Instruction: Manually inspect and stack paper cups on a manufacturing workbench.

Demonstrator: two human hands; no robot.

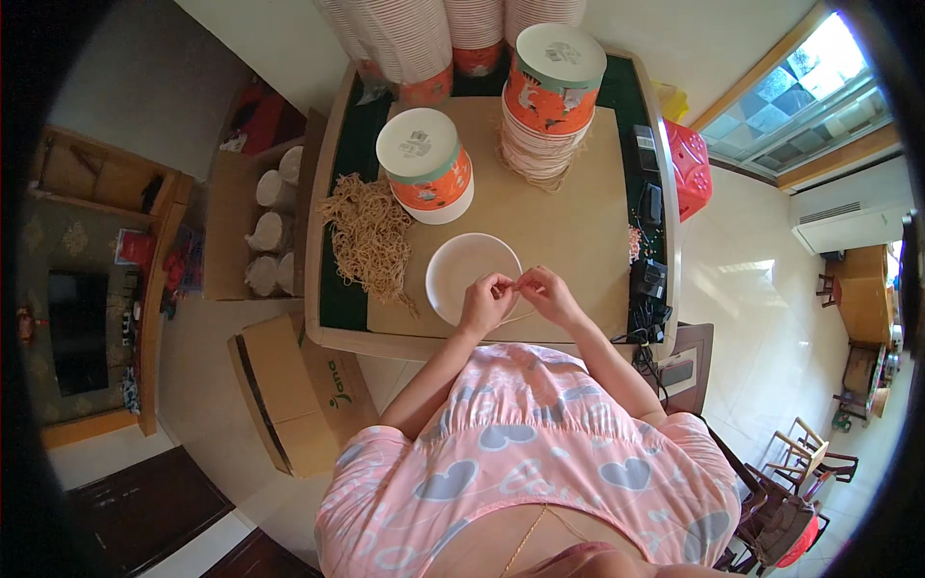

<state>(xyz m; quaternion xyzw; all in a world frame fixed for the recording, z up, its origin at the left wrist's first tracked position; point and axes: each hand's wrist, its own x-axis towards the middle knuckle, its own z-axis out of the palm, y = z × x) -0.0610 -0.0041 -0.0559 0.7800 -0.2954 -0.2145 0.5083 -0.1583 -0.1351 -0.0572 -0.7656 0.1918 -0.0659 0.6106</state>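
Close together at the near right rim of a white paper bucket point(445, 275), my left hand point(487, 306) and my right hand point(549, 297) are both closed in a pinch. A thin tan cord point(515, 319) runs between them and trails below; its ends are hidden by the fingers. The bucket stands with its round opening upward. Left of it lies a tangled heap of tan cords point(371, 236). Just beyond, an orange bucket with a green band point(432, 178) sits bottom up over a white one.
A taller stack of upturned buckets point(549, 96), with cords around its lower part, stands farther back. Wrapped bucket stacks point(405, 43) line the far edge. Black adapters and cables point(650, 279) lie along the right edge. Cartons point(299, 385) stand on the floor at left.
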